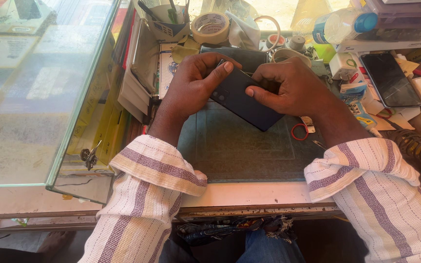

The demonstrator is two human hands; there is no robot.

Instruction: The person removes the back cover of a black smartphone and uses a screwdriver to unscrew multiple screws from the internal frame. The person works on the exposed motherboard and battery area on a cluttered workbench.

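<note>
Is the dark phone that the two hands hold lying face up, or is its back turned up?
Back up: the dark phone shows camera lenses near the left hand; no screen is visible.

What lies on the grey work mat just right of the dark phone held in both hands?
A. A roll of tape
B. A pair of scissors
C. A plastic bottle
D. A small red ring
D: a small red ring lies on the grey work mat, beside the lower corner of the dark phone gripped by the left hand and right hand.
</note>
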